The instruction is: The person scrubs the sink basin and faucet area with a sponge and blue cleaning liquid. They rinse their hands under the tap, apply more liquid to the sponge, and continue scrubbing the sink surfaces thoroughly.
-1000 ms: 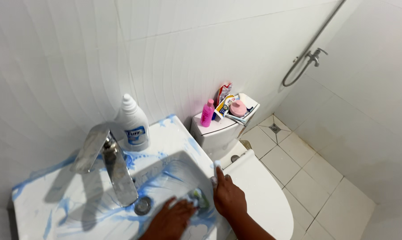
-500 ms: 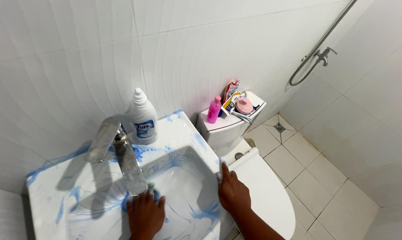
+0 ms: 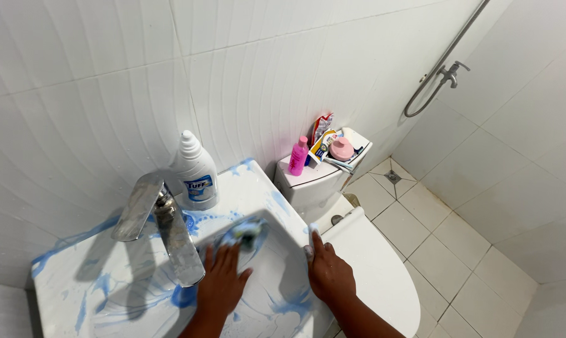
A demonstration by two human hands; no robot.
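Note:
My left hand [image 3: 222, 280] presses a small green and white sponge [image 3: 245, 231] against the far inner wall of the white sink [image 3: 76, 294], which is smeared with blue cleaner. My right hand [image 3: 327, 274] rests flat on the sink's right rim, fingers together, foam on the fingertips, holding nothing. A chrome tap [image 3: 164, 228] stands just left of my left hand. A white cleaner bottle [image 3: 195, 172] stands on the sink's back ledge by the wall.
A white toilet [image 3: 370, 275] with its lid down stands right of the sink. On its tank [image 3: 308, 181] sit a pink bottle [image 3: 298, 156], a pink round box and packets. A shower hose and valve [image 3: 445, 72] hang on the right wall. White floor tiles lie beyond.
My left hand has moved with the sponge from the basin's drain area up to the far inner wall. My right hand has stayed on the rim.

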